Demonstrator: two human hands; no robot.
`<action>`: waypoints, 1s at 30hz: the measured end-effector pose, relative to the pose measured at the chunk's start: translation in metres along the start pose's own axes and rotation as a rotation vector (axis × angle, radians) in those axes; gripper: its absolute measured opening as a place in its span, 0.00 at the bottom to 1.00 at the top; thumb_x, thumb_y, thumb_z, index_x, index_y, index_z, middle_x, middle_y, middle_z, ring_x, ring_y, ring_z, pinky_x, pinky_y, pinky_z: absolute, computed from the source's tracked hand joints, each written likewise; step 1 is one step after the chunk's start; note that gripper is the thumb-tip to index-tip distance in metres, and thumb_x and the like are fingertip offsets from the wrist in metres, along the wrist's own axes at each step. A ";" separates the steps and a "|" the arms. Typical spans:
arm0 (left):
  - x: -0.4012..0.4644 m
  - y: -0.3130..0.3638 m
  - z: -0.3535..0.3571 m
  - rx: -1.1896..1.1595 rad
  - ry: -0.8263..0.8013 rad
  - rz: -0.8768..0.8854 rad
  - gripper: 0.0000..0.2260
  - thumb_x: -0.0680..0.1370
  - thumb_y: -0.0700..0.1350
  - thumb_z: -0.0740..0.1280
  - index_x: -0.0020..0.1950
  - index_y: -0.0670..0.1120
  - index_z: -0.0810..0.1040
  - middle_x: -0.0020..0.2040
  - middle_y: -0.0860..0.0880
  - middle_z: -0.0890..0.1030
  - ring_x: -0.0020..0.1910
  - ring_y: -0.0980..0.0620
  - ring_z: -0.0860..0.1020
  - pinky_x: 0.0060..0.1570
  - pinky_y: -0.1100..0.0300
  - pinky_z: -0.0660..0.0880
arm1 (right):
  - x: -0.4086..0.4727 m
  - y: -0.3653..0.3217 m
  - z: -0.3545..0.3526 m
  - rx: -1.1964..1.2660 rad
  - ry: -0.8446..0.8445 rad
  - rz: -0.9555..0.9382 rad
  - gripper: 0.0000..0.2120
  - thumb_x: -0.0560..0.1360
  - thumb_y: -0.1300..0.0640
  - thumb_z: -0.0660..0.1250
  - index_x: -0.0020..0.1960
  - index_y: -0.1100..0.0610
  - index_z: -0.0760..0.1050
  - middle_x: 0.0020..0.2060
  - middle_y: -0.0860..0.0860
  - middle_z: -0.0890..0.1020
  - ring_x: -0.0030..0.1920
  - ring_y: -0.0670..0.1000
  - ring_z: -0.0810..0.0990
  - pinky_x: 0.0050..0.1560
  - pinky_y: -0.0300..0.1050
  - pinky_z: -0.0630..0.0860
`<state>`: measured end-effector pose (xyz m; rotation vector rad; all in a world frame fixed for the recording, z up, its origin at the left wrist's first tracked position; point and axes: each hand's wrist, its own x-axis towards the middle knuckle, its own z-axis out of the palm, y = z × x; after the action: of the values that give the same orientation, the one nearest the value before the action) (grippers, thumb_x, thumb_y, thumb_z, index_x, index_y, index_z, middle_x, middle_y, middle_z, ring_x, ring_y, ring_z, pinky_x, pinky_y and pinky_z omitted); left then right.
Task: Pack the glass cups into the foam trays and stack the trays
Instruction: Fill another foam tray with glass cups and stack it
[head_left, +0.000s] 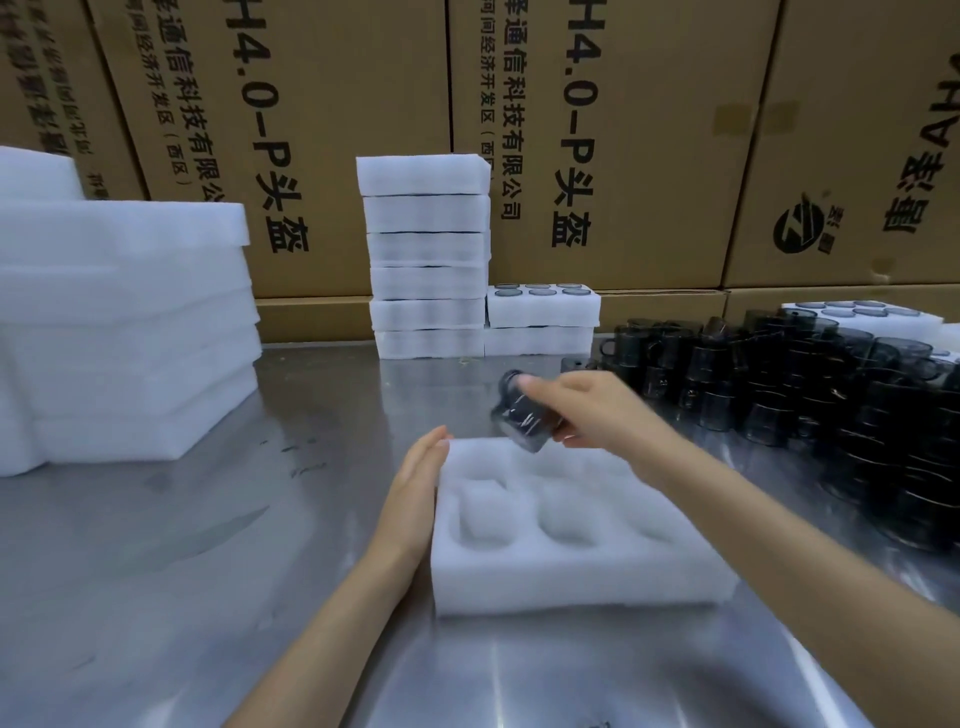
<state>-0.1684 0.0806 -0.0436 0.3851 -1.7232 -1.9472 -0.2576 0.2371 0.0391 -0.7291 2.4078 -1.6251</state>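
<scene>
- Right hand (597, 410): fingers curled round a dark glass cup (524, 418), held tilted in the air just above the far edge of the foam tray (561, 566); the cup is motion-blurred.
- Left hand (415, 483): fingers straight and together, pressed flat against the tray's left wall, steadying it on the steel tabletop (208, 571).
- Step in hand: loading the first cup; every tray pocket that shows looks empty, though the right forearm hides part of the tray.
- Next move, as judged: right the cup and lower it squarely into a far pocket below the right hand.
- Supply: loose glass cups (831, 405) lie massed to the right of the right hand.
- Beyond both hands: a stack of foam trays (426, 260), with a filled tray (543, 306) beside it.
</scene>
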 end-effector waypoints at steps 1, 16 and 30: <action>0.000 0.000 0.000 -0.016 0.001 -0.005 0.09 0.80 0.47 0.61 0.59 0.52 0.76 0.63 0.51 0.77 0.61 0.53 0.75 0.66 0.52 0.69 | 0.000 0.000 0.010 -0.049 -0.039 -0.018 0.21 0.72 0.39 0.67 0.39 0.58 0.77 0.31 0.49 0.81 0.30 0.44 0.77 0.36 0.36 0.75; -0.004 0.009 0.000 0.096 -0.111 0.165 0.11 0.78 0.43 0.65 0.58 0.56 0.76 0.64 0.52 0.75 0.65 0.57 0.71 0.66 0.60 0.66 | 0.002 0.021 0.033 -0.181 -0.288 -0.405 0.05 0.75 0.62 0.68 0.48 0.53 0.79 0.47 0.49 0.81 0.50 0.48 0.77 0.53 0.40 0.72; 0.000 0.004 -0.004 0.202 -0.173 0.221 0.21 0.75 0.41 0.69 0.64 0.56 0.71 0.58 0.64 0.74 0.53 0.79 0.70 0.54 0.74 0.69 | 0.000 0.022 0.034 0.008 -0.233 -0.252 0.16 0.78 0.59 0.63 0.64 0.49 0.72 0.63 0.43 0.73 0.64 0.43 0.72 0.63 0.40 0.70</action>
<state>-0.1654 0.0771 -0.0405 0.0909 -1.9889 -1.6966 -0.2516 0.2155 0.0053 -1.1904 2.2162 -1.5311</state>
